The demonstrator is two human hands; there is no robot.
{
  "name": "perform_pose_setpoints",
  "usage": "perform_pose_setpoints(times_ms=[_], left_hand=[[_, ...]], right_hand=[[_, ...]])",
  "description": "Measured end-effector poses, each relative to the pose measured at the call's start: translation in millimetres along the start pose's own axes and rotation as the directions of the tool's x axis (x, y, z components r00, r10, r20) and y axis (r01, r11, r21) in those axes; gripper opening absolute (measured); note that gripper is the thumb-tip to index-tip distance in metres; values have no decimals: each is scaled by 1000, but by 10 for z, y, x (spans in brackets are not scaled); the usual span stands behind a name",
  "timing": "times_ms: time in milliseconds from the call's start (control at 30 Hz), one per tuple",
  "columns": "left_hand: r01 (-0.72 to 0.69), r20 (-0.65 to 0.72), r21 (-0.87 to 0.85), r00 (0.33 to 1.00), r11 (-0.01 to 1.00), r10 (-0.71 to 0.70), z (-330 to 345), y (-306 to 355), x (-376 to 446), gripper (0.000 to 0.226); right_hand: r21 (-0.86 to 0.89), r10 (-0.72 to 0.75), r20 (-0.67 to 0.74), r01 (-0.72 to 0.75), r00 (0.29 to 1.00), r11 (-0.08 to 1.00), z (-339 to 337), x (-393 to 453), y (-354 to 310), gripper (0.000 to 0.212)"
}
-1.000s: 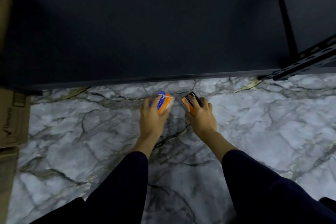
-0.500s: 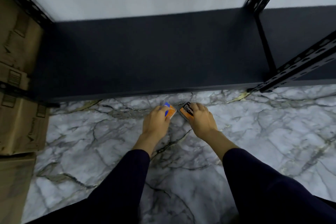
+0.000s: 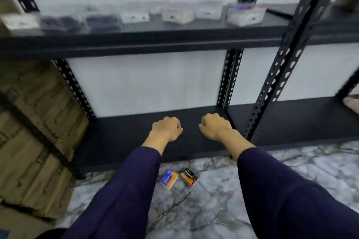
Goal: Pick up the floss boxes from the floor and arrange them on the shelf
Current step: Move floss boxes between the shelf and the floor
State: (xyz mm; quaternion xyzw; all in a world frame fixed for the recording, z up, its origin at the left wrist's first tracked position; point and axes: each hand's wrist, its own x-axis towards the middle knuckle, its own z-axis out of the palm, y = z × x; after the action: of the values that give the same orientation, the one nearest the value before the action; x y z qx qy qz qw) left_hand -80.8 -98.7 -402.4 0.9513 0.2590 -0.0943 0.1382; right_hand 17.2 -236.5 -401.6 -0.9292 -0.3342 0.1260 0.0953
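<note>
While both dark purple sleeves reach forward from the bottom of the view, two floss boxes lie on the marble floor between the forearms, just in front of the lowest shelf's edge. The blue-and-orange box sits on the left and the black-and-orange box on the right, the two lying side by side and touching or nearly so; neither is touched by a hand. Above and beyond them, the left hand and the right hand hang in the air over the front of the bottom shelf, backs toward the camera. The fingers of each hand are curled inward into a loose fist, and nothing shows inside either one, so both hold nothing. The hands are apart from each other with a gap between them. To the left stand stacked cardboard cartons bound with dark straps, beside a perforated black upright. Another perforated upright rises on the right. Farther back and higher, the upper shelf carries a row of small packages, heavily blurred; one at the right end shows blue and orange, though its print cannot be read. A pale wall stands behind the shelving.
</note>
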Motion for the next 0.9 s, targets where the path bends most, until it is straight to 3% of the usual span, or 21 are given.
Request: perform_pose_setpoints(times_ms=[233, 433, 700, 800, 900], left_hand=[[-45, -203, 149, 976, 988, 75, -1249, 722, -347, 34], [-147, -432, 117, 883, 982, 183, -1959, 1099, -340, 26], [-261, -595, 41, 769, 964, 233, -2386, 1122, 57, 22], [-258, -644, 28, 734, 966, 215, -2413, 1018, 266, 31], [-218, -635, 53, 746, 974, 201, -2371, 809, 502, 48]], right_hand=[[-26, 5, -215, -11, 977, 1000, -1398, -368, -122, 31], [5, 17, -343, -16, 939, 1000, -2125, -388, -172, 28], [42, -7, -524, 33, 852, 999, -2583, -72, -126, 10], [35, -23, -568, 52, 823, 998, -2573, 117, -76, 31], [21, -28, -604, 51, 797, 998, -2485, 301, -4, 39]])
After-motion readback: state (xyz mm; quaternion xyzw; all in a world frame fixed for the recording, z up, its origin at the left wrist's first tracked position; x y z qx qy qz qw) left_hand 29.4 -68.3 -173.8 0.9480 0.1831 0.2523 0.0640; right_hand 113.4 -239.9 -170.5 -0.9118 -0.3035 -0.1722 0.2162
